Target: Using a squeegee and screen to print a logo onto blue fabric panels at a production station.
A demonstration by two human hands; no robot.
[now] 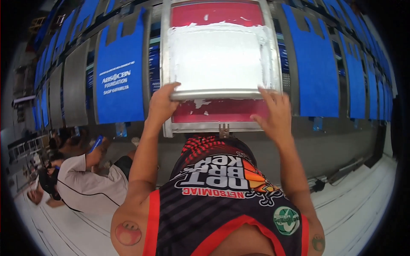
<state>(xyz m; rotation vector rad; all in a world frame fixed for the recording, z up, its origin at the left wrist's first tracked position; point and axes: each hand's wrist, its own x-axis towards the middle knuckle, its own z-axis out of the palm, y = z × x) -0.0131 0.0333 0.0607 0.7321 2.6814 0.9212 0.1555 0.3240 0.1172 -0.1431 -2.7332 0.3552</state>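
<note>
White ink (pixel 217 55), 1 broad layer w/ ragged edges, covering most of the pink mesh (pixel 222 110) in 1 metal-framed print screen (pixel 165 51), directly in front of the torso. 1 squeegee (pixel 215 94), set crosswise at the near edge of the ink, reaching nearly from L rail to R rail. 2 hands at it, 1 per end. L hand (pixel 164 102): pinching L end, fingertips on far side, thumb on near side. R hand (pixel 274 112): spread, fingers at R end, thumb well apart, over the near strip of mesh; slightly blurred.

2 bare pink strips: 1 at far end, 1 btwn squeegee and near rail (pixel 196 126), both w/ a few white flecks. Side rails close to the squeegee ends, so little room sideways; more room lengthwise, toward far rail. 1 slotted metal bracket (pixel 224 131) at mid near rail, just in front of black jersey (pixel 213 170) w/ red trim.

2 large blue bags flanking: 1 L (pixel 121 55) w/ white lettering, 1 R (pixel 316 72); narrow gaps btwn these and the screen. More blue bags & grey boards (pixel 77 77) beyond, too curved at the rim to count. Lower L: 1 co-worker in pale shirt (pixel 92 183), well apart from the screen.
</note>
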